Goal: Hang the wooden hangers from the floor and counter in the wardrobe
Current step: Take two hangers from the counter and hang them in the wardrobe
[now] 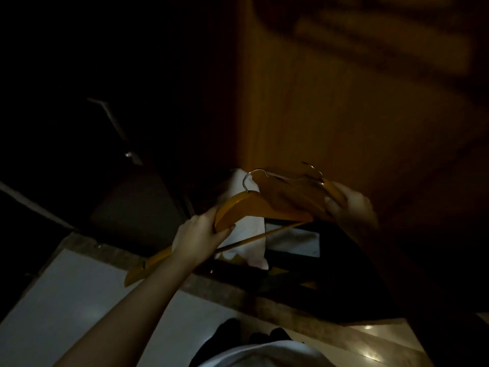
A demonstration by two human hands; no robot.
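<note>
The room is dim. A pale tiled floor [79, 300] meets a darker stone sill [111, 251] at the foot of the wardrobe [317, 115], whose orange-brown wood panel rises on the right beside a black, open interior. White cloth [248, 226] lies low inside that opening.

The left hand [198, 237] is clamped around one arm of a hanger [254, 207], glossy orange wood with a silver hook and a thin crossbar. It is held in front of the wardrobe, above the sill. Its long axis slants from lower left to upper right, hook pointing up toward the panel.

The right hand [349, 202] grips several more hangers [296, 192] bunched together, blurred, hooks upward, touching the first hanger.
</note>
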